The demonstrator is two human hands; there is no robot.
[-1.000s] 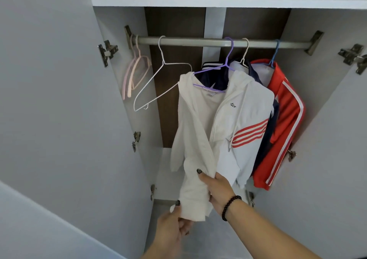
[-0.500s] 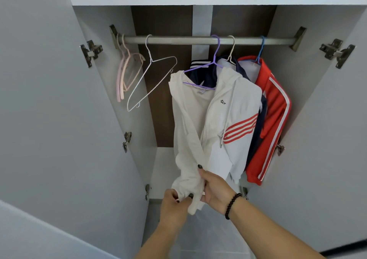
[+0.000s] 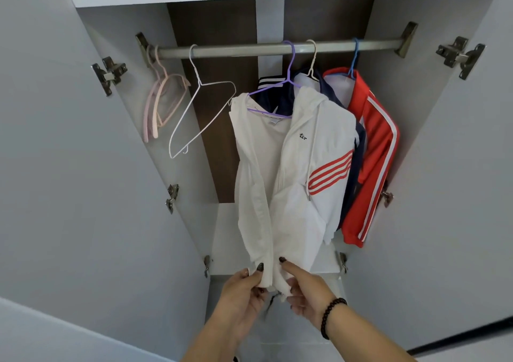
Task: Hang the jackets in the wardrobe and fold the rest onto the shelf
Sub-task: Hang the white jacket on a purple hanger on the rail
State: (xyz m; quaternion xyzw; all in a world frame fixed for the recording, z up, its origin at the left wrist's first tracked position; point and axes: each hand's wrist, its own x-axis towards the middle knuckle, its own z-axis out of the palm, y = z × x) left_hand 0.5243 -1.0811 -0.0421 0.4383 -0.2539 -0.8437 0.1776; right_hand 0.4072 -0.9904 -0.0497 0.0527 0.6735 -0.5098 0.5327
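— Head view: white jacket (image 3: 288, 173) on purple hanger (image 3: 280, 89), hung from the rail (image 3: 249, 51) between white hanger (image 3: 200, 112) and the navy jacket (image 3: 352, 167).

— Grips?

— Left hand (image 3: 244, 292) pinching the left hem corner, right hand (image 3: 305, 292) pinching the right.

— Doing it well?

— Probably: draw both front edges down evenly, line up the zip, avoid tugging the hanger off balance.

Bare forearms, dark-painted nails, black bead bracelet (image 3: 330, 317) on the right wrist.
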